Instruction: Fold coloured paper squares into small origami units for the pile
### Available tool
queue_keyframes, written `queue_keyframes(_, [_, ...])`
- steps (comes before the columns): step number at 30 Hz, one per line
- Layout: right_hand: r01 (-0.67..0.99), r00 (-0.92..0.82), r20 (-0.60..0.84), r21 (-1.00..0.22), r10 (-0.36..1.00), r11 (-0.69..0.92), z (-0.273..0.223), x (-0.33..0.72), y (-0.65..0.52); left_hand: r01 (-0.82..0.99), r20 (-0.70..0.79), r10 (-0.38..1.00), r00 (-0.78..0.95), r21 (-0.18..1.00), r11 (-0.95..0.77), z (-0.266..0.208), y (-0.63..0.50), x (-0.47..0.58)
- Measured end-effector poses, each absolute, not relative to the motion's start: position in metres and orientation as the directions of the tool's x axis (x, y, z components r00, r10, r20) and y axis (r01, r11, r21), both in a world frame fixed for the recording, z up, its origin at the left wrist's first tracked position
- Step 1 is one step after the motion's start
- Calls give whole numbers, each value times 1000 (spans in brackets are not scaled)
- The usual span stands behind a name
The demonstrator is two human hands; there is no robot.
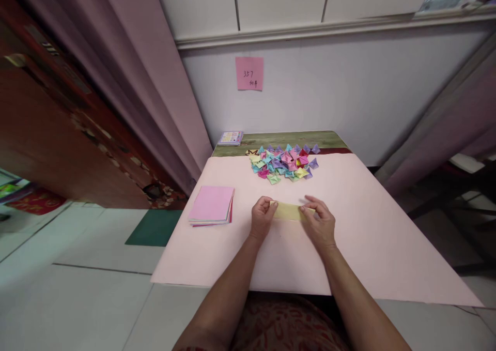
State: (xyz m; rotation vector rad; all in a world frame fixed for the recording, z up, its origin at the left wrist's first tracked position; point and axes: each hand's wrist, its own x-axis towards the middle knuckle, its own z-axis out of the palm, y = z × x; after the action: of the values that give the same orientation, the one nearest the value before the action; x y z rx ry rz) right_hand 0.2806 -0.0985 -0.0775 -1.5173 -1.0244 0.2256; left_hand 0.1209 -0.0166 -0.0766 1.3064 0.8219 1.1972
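A strip of pale yellow origami paper (287, 211) stretches between both hands just over the pink tabletop (364, 227). My left hand (263, 216) pinches its left end between thumb and fingers. At the opposite end, my right hand (320, 220) grips the paper with the thumb in front, its other fingers partly raised behind. The strip looks folded over lengthwise, though its layers are too small to make out. Beyond the hands lies a heap of small folded paper pieces (284, 162) in purple, pink, blue, green and yellow.
A stack of square coloured paper (212, 204) with pink on top lies on the left of the table. A small pile of printed packs (231, 138) sits at the back left corner. The wall behind bears a pink note (249, 74); a curtain (155, 56) hangs at the left.
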Motion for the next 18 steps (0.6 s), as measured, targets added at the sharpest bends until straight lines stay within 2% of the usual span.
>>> queue_keyframes(4, [328, 658, 213, -944, 722, -20, -81, 279, -99, -358, -61, 981, 185, 925, 125, -74, -20, 134])
queue_keyframes(6, [261, 681, 166, -965, 713, -25, -82, 277, -98, -468, -146, 957, 249, 848, 251, -70, -24, 141])
queue_keyframes(8, [201, 698, 146, -980, 702, 4, -82, 275, -96, -530, -164, 919, 360, 775, 345, -67, -28, 148])
queue_keyframes(11, [192, 680, 161, -981, 715, 37, -80, 272, -96, -516, -144, 894, 425, 772, 369, -68, -33, 158])
queue_keyframes(14, [207, 606, 175, -976, 776, 59, -78, 269, -97, -503, -192, 923, 334, 791, 347, -74, -33, 164])
queue_keyframes(18, [116, 558, 214, -977, 802, 180, -76, 272, -98, -532, -240, 952, 188, 790, 304, -79, -28, 160])
